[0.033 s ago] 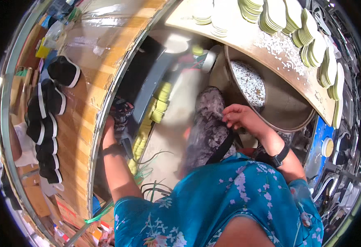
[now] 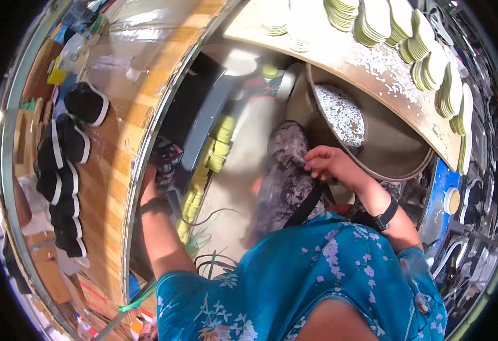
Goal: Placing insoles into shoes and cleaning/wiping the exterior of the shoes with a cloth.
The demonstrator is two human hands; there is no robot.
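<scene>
My right hand [image 2: 334, 165] hovers over my patterned trouser leg [image 2: 287, 170], beside a deep round bin [image 2: 394, 166]. Its fingers are bent and pinched together; what they hold, if anything, is too small to make out. Small white pieces [image 2: 340, 116] lie inside the bin. On the left, my left hand [image 2: 150, 179] reaches down beside the edge of a wooden tabletop [image 2: 109, 227]. A dark patterned bundle [image 2: 168, 156] is right by it. The fingers of that hand are hidden, so their grip does not show.
Stacks of pale green-edged insoles [image 2: 374, 25] stand along a curved board [image 2: 317, 54] with scattered white bits. Black shoe-like pieces with white edges [image 2: 70, 196] line the left tabletop. Yellow-green bundles [image 2: 217, 153] lie below, near a grey box edge [image 2: 203, 122]. A round-capped blue surface [image 2: 439, 196] sits right.
The view has shifted very slightly. Both hands keep almost the same places and poses.
</scene>
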